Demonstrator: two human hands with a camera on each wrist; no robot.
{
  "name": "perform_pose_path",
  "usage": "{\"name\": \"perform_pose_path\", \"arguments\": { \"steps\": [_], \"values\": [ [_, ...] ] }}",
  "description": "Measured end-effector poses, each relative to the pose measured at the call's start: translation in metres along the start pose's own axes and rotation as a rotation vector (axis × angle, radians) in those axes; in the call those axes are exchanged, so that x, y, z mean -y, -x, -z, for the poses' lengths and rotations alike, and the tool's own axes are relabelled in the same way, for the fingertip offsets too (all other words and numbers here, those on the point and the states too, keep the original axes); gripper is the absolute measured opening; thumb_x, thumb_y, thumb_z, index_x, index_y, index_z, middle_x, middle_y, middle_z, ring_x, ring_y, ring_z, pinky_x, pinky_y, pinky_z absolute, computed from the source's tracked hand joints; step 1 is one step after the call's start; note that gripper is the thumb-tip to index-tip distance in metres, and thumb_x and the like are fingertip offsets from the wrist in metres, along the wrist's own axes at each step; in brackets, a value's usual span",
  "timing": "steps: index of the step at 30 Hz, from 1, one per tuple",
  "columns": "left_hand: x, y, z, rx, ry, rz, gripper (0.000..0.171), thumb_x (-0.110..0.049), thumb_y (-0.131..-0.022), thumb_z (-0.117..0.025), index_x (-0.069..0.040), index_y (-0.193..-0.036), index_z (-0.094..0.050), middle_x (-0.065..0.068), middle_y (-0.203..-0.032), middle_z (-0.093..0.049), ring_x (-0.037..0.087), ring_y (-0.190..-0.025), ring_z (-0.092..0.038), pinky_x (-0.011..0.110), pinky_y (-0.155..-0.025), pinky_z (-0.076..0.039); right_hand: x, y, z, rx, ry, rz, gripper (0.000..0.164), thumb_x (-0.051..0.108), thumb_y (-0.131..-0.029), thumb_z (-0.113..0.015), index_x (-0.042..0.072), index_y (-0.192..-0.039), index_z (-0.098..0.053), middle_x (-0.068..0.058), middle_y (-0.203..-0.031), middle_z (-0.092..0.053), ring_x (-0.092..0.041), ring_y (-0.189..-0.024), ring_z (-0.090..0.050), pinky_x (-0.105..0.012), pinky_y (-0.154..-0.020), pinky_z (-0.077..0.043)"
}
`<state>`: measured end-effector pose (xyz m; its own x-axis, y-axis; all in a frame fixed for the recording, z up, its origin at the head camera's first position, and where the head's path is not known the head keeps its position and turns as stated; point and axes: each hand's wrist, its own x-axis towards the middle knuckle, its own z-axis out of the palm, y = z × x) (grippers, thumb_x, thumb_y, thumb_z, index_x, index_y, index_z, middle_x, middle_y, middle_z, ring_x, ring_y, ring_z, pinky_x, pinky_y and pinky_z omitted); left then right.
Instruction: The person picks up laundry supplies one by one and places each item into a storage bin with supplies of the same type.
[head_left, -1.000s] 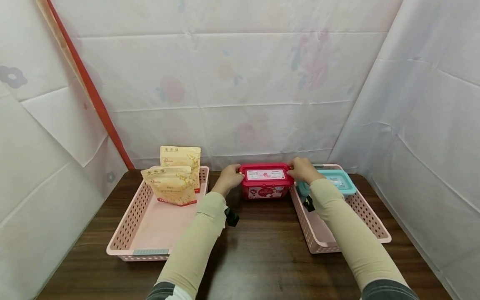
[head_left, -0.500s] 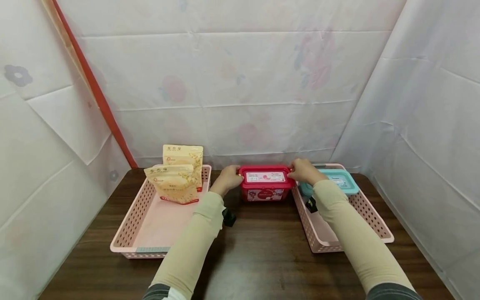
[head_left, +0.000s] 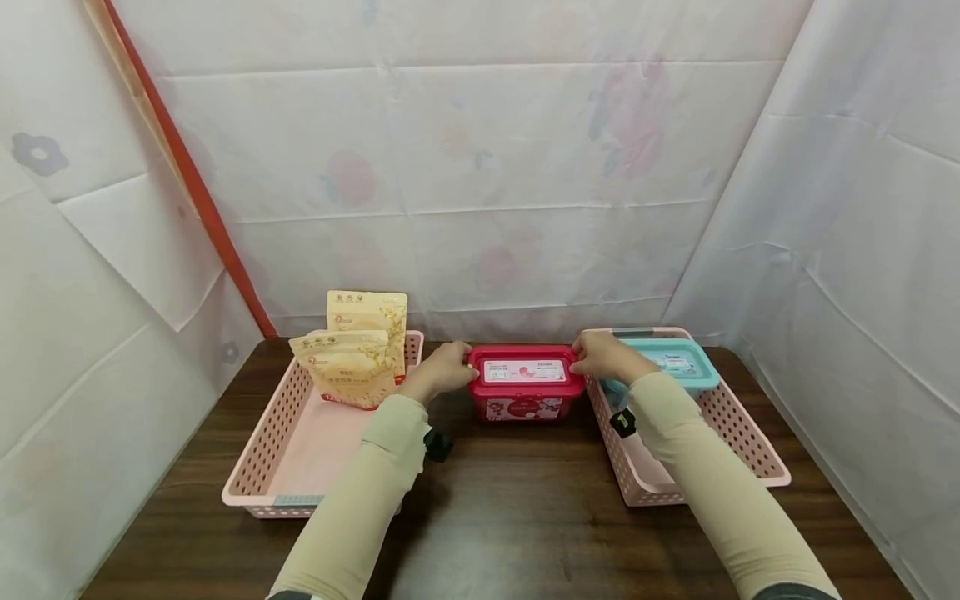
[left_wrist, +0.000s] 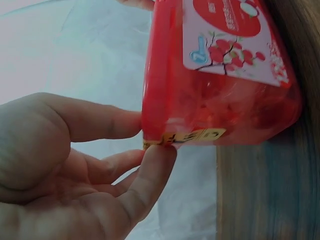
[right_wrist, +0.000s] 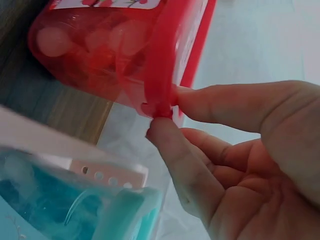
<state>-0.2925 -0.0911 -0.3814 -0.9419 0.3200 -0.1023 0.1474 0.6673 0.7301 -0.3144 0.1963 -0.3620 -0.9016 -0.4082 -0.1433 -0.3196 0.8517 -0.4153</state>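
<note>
A red plastic tub with a lid (head_left: pixel 525 392) stands upright on the dark wooden table between two baskets. Rounded shapes show through its see-through wall in the right wrist view. At its left end my left hand (head_left: pixel 444 368) pinches the lid's rim, thumb on top and a finger underneath, beside a small yellow sticker (left_wrist: pixel 205 136). My right hand (head_left: pixel 606 357) pinches the opposite end of the rim in the same manner. Below the right forearm, a similar tub with a turquoise lid (head_left: pixel 678 362) sits in the right basket (head_left: pixel 742 433), partly covered by that hand.
The left pink basket (head_left: pixel 258 450) holds two yellow pouches, a front one (head_left: pixel 348 367) and a back one (head_left: pixel 367 310), standing at its far end. A patterned white sheet (head_left: pixel 480 183) hangs close behind the table and along both sides.
Both hands have drawn the red tub a short way toward me and slightly left, keeping their pinch on its rim. The baskets and pouches stay put.
</note>
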Motion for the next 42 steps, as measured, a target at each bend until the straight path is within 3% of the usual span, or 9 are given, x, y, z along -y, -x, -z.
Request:
{"name": "perform_pose_path", "arguments": {
  "steps": [5,9,21,30,42],
  "values": [
    [0.002,0.012,0.004,0.016,-0.075,-0.003,0.043,-0.005,-0.093,-0.064,0.013,-0.131,-0.054,0.018,-0.109,-0.065,0.023,-0.093,-0.058,0.036,-0.082,-0.050,0.006,0.006,-0.002,0.025,-0.001,0.005,0.036,0.012,-0.093,-0.070,-0.012,-0.118,-0.060,-0.019,-0.104,-0.067,-0.032,-0.099,-0.065,-0.043,-0.084,-0.055],
    [0.003,0.021,0.005,0.020,-0.067,-0.006,0.049,-0.005,-0.092,-0.067,0.016,-0.133,-0.050,0.022,-0.115,-0.064,0.027,-0.103,-0.061,0.041,-0.090,-0.052,0.007,0.011,-0.004,0.042,-0.008,0.006,0.037,0.015,-0.093,-0.071,-0.009,-0.119,-0.059,-0.017,-0.105,-0.068,-0.030,-0.099,-0.065,-0.043,-0.084,-0.055],
    [0.011,0.045,0.004,0.066,-0.038,-0.093,0.047,-0.004,-0.092,-0.069,0.018,-0.128,-0.050,0.017,-0.102,-0.066,0.023,-0.095,-0.064,0.038,-0.084,-0.055,0.008,0.033,-0.012,0.090,-0.168,0.019,0.034,0.015,-0.091,-0.074,-0.004,-0.113,-0.056,-0.009,-0.097,-0.065,-0.019,-0.085,-0.063,-0.037,-0.076,-0.054],
    [0.007,0.066,0.005,0.079,-0.065,-0.100,0.048,-0.006,-0.093,-0.070,0.017,-0.130,-0.050,0.014,-0.103,-0.064,0.021,-0.093,-0.062,0.038,-0.082,-0.054,0.011,0.049,-0.019,0.100,-0.276,0.055,0.034,0.013,-0.089,-0.075,-0.003,-0.109,-0.053,-0.008,-0.089,-0.059,-0.018,-0.076,-0.056,-0.033,-0.068,-0.050],
    [0.012,0.083,0.001,0.095,-0.014,-0.128,0.045,-0.003,-0.092,-0.070,0.017,-0.127,-0.050,0.014,-0.103,-0.061,0.022,-0.095,-0.062,0.037,-0.081,-0.055,0.015,0.065,-0.026,0.118,-0.298,0.061,0.033,0.016,-0.090,-0.075,0.000,-0.108,-0.052,-0.007,-0.085,-0.058,-0.017,-0.070,-0.052,-0.032,-0.063,-0.047]
  ]
}}
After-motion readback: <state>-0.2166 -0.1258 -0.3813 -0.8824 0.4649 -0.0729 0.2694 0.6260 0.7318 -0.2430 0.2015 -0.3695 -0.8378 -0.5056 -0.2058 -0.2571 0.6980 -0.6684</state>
